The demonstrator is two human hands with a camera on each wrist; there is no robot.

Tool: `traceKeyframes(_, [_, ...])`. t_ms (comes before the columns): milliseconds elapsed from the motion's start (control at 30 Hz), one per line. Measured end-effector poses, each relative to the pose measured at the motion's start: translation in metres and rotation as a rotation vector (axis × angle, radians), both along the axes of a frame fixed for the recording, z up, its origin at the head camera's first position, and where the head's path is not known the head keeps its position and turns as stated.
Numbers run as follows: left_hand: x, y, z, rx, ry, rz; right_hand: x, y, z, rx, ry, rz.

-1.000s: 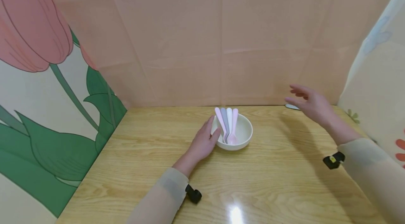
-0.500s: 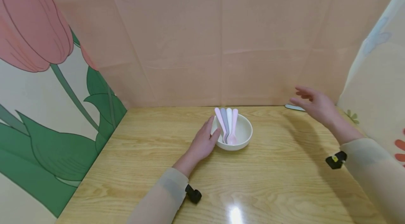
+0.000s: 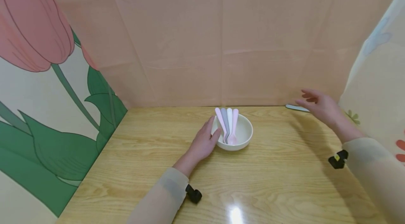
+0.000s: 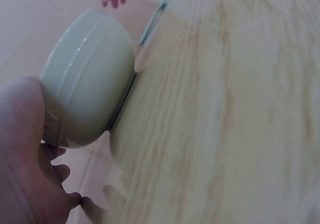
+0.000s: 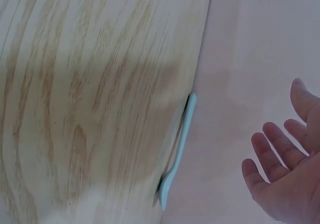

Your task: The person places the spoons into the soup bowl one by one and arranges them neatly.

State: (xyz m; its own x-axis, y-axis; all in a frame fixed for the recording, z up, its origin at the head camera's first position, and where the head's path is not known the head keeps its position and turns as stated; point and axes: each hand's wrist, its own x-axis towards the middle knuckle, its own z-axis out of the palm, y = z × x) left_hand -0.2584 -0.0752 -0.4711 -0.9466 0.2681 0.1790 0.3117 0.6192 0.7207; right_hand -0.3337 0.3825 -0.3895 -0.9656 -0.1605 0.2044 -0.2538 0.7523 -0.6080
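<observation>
A cream bowl (image 3: 243,132) stands on the table, holding several small pieces of cutlery with pink, grey and white handles; a pink spoon (image 3: 233,136) is the rightmost. My left hand (image 3: 202,141) grips the bowl's left side, thumb toward the near rim. In the left wrist view the bowl's outer wall (image 4: 95,79) lies against that hand. At the table's back right lies a pale blue-green spoon (image 5: 182,139). Over it hovers my right hand (image 3: 322,108), fingers loosely bent, holding nothing. The right wrist view shows those fingers (image 5: 272,156) apart from the spoon.
The wooden table (image 3: 269,181) ends at a peach cloth backdrop (image 3: 177,41). A tulip-printed panel (image 3: 38,94) borders the left, and a pale printed panel (image 3: 379,87) the right. Black wrist cameras (image 3: 193,194) sit at both cuffs.
My right hand has drifted right and slightly down, uncovering more of the pale blue-green spoon. The left hand and the bowl stay in place.
</observation>
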Motion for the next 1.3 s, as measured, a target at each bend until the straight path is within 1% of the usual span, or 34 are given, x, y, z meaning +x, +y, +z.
traceKeyframes(200, [0.000,0.000,0.000,0.002,0.010,-0.002,-0.006,0.007,-0.004,0.024,0.001,-0.017])
traceKeyframes(333, [0.001,0.000,0.000,0.007,-0.001,0.001,-0.008,0.011,-0.007,0.024,-0.020,-0.020])
traceKeyframes(567, [0.003,0.000,0.002,0.005,-0.023,0.007,-0.012,0.019,-0.018,0.031,-0.056,-0.040])
traceKeyframes(700, [0.004,0.000,0.003,0.001,-0.025,0.009,-0.014,0.022,-0.021,0.034,-0.064,-0.040])
traceKeyframes(833, [0.005,-0.001,0.003,0.002,-0.024,0.013,-0.016,0.024,-0.024,0.010,-0.079,-0.029])
traceKeyframes(967, [0.006,-0.001,0.004,0.001,-0.027,0.016,-0.016,0.026,-0.029,0.004,-0.084,-0.019])
traceKeyframes(1133, [0.008,-0.002,0.005,0.004,-0.022,0.016,-0.014,0.026,-0.034,0.003,-0.122,-0.012])
traceKeyframes(1300, [0.009,-0.003,0.005,0.005,-0.021,0.014,-0.012,0.028,-0.038,0.028,-0.141,-0.018])
